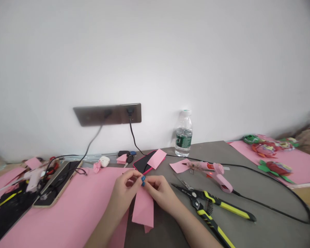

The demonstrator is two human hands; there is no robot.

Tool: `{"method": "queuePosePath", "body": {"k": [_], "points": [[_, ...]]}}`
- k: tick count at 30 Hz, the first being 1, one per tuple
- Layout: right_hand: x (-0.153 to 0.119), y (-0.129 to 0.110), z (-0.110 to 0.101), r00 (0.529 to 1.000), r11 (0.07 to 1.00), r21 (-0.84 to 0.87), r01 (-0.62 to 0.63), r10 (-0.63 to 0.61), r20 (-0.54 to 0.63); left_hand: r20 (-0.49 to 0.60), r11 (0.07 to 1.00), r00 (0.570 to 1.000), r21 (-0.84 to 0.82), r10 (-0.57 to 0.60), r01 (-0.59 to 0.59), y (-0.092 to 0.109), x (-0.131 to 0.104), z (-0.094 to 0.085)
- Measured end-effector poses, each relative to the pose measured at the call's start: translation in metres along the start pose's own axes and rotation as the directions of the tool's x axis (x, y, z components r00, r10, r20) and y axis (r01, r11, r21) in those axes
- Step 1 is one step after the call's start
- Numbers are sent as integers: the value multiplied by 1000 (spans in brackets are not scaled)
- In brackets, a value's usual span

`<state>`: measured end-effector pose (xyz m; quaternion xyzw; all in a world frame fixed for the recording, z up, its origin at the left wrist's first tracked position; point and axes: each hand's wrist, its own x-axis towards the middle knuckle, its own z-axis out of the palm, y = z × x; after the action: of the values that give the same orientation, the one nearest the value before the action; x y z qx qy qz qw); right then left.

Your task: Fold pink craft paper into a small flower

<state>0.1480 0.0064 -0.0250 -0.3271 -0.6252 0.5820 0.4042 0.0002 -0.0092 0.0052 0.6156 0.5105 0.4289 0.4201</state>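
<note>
My left hand and my right hand meet at the middle of the table. Their fingertips pinch the upper end of a folded pink paper strip, which hangs down toward me between the wrists. The thumbs, with blue nails, almost touch, and both hands are closed on the strip. Just beyond the fingers lies a phone in a pink case, with a small pink paper piece across its corner. Pliers with yellow and black handles lie open right of my right hand.
A pink glue gun with a black cord lies at right, before a water bottle. Paper flowers rest on pink paper at far right. A large pink sheet, another phone and cluttered tools are at left. A wall socket holds plugs.
</note>
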Motion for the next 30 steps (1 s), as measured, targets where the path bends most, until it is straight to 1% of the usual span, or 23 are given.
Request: {"method": "queuePosePath", "body": {"k": [2,4,6,9,11,13,17,21,24,28,30], "points": [[-1,-1,1,999,1000,-4,6,-6,31,-28,1000,999,0,20,-20,0,-1,1],[-2,-4,1,998,1000,-7,3,-3,65,-83,999,996,-25,31,-33,0,-2,-3],[-3,-8,0,995,1000,-17,-8,9,102,-185,997,982,-58,34,-46,-2,0,-11],[-3,-14,0,991,999,-9,-31,32,129,-327,993,945,-106,15,-52,-6,3,-24],[-4,-15,0,988,998,17,-53,50,149,-368,989,930,-141,-9,-46,-8,5,-32],[-4,-14,0,986,998,26,-65,60,152,-386,985,922,-169,-27,-42,-9,6,-37],[-1,-7,-3,994,998,50,-48,43,100,-403,974,913,-224,-67,-27,-8,8,-43],[5,2,-5,998,985,161,-63,64,-2,-432,962,897,-271,-97,-26,-6,9,-46],[7,6,-4,992,971,233,-53,78,-98,-471,946,871,-324,-137,-27,-4,9,-47],[7,7,-4,984,964,263,-25,70,-166,-466,928,871,-370,-156,-32,-3,8,-49],[7,9,-7,974,963,270,-5,65,-215,-483,920,861,-390,-160,-48,-3,9,-51]]}}
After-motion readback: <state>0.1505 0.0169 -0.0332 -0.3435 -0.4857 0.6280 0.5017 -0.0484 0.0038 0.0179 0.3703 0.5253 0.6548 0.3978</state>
